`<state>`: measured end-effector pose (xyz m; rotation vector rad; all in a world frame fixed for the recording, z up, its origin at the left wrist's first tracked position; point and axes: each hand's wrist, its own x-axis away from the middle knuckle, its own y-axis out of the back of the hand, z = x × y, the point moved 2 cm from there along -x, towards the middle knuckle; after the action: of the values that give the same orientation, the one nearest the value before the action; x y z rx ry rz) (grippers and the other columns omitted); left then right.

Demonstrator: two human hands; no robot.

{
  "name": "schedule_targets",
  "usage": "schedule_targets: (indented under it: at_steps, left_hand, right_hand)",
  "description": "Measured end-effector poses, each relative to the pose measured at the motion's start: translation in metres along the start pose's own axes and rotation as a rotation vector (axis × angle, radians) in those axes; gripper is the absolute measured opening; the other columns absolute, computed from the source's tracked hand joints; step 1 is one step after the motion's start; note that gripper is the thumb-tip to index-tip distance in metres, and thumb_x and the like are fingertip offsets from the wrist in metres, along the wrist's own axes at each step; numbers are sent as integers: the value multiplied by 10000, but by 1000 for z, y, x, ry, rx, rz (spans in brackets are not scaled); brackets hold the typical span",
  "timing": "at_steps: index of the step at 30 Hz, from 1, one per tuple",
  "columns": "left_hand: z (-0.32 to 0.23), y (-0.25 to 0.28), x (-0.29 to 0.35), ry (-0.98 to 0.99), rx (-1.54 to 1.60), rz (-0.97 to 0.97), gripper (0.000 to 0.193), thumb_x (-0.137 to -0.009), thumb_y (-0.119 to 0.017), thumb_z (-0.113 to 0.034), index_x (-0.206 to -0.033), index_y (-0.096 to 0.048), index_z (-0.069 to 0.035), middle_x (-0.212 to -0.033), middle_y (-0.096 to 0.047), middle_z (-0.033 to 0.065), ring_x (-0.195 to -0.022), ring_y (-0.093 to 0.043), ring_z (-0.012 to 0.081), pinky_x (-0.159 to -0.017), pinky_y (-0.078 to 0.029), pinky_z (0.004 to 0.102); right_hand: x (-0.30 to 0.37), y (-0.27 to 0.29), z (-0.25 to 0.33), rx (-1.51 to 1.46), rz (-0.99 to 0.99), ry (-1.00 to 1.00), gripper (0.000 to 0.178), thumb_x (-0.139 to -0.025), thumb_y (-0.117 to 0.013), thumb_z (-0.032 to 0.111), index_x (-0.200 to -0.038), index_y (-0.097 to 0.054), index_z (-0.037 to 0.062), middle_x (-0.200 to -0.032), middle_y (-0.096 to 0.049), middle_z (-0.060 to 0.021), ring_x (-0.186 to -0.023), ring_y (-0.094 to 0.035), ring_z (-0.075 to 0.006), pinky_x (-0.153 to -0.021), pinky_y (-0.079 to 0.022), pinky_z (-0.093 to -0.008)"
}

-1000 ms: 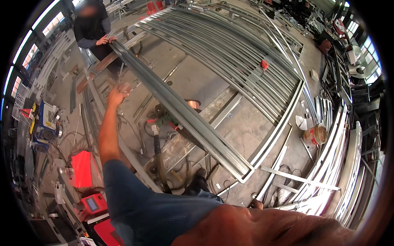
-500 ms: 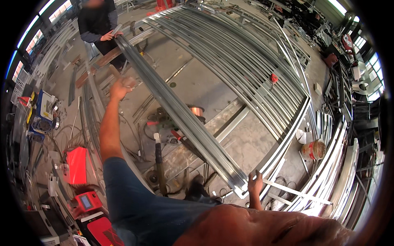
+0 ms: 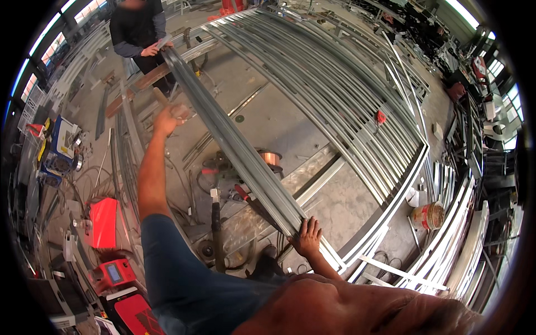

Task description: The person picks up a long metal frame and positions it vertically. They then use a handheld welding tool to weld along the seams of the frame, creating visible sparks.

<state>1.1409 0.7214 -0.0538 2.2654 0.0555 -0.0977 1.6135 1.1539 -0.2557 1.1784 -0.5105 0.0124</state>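
A long galvanized steel channel (image 3: 234,134) slants across the frame in front of me. My right hand (image 3: 307,239) rests at its near end with fingers spread, touching the metal. Left of the channel, my left hand (image 3: 168,118) is held up in the air, apart from it. A narrow tan shape sticks out from that hand; blur hides whether this is a finger or a held thing. At the channel's far end, a co-worker's hands (image 3: 156,48) are on or beside the metal.
A frame with several parallel metal bars (image 3: 329,84) spreads to the right. Beneath the channel are a copper wire spool (image 3: 271,159) and a torch-like black tool (image 3: 216,223). Red machines (image 3: 114,274) stand at the lower left; a bucket (image 3: 429,215) stands right.
My right hand has moved left and up from the frame's near corner onto the channel's end, its fingers spreading. My left hand stays raised. The view has shifted slightly.
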Motion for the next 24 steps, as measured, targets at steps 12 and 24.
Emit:
schedule_targets:
  at_steps: [12,24]
  left_hand:
    - [-4,-3,-16,-31,-21,-3,801,-629,-865,-166,-1389,-616,-115,-1257,-699,197,-1174,-655,359,-991,-486,406]
    - [4,3,-32,-5,-96,-21,811,-631,-872,-225,-1379,-600,-68,-1273,-688,213,-1205,-639,381,-1014,-478,426]
  right_hand:
    - [-3,-2,0,9,7,-26,1121,-814,-732,634,-1600,-220,20,-1671,-105,-297,-1553,-89,-482,-1215,-117,-661]
    - [-3,-4,0,5,-1,-31,1113,-813,-733,630,-1599,-229,23,-1673,-98,-296,-1552,-73,-489,-1220,-107,-652]
